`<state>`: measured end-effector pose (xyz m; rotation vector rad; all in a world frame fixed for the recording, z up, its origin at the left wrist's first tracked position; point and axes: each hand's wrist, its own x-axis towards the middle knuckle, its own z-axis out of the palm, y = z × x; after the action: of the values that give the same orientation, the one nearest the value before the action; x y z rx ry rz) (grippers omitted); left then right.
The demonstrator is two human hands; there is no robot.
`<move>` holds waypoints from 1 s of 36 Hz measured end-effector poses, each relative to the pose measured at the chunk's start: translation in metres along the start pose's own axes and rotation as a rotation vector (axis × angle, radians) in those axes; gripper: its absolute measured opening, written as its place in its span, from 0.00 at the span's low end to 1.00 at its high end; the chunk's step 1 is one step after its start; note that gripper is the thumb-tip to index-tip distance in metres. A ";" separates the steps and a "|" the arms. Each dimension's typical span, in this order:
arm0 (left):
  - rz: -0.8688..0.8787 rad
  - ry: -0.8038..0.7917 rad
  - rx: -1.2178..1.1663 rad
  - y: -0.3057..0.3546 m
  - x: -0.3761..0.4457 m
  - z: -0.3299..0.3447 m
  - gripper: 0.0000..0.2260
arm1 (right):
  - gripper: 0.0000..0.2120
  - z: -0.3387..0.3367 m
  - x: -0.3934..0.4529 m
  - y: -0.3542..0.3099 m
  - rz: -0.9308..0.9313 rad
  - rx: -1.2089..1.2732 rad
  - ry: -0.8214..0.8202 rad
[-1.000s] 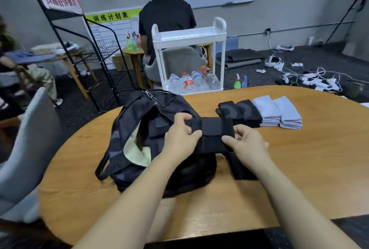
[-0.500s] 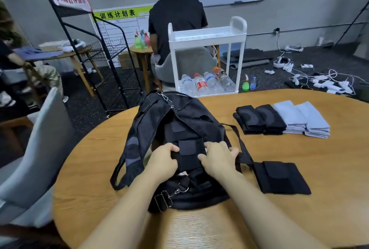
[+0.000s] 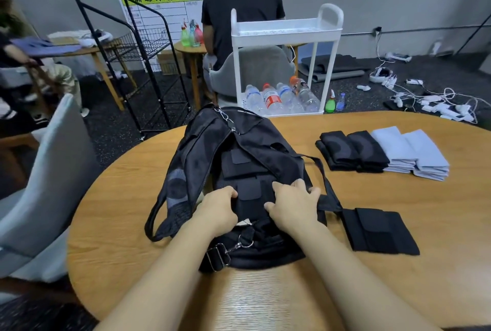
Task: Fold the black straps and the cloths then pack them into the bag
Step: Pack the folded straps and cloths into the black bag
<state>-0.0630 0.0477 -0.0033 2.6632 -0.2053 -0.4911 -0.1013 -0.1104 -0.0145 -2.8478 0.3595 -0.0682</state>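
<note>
Beyond my round wooden table [image 3: 398, 291] stands a white plastic cart [image 3: 287, 30], its bottom shelf holding several water bottles [image 3: 279, 98] lying on their sides. Just right of the cart, a green spray bottle [image 3: 330, 104] stands on the dark floor. Behind the cart a person in a black shirt [image 3: 243, 4] sits in a grey chair [image 3: 255, 70], back to me. Left of them, a small round side table [image 3: 190, 49] carries coloured spray bottles [image 3: 191, 36]. A black wire rack [image 3: 138, 46] stands further left, and another grey chair [image 3: 45, 179] is beside me. White cables and chargers [image 3: 435, 103] lie tangled on the floor at right.
</note>
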 end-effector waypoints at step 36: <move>0.515 0.204 0.067 0.129 -0.027 0.069 0.14 | 0.19 -0.041 -0.054 0.166 0.296 0.208 0.172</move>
<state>-0.1224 -0.0890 0.0023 2.5600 -0.8256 -0.0483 -0.1966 -0.2623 -0.0208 -2.5609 0.7586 -0.2753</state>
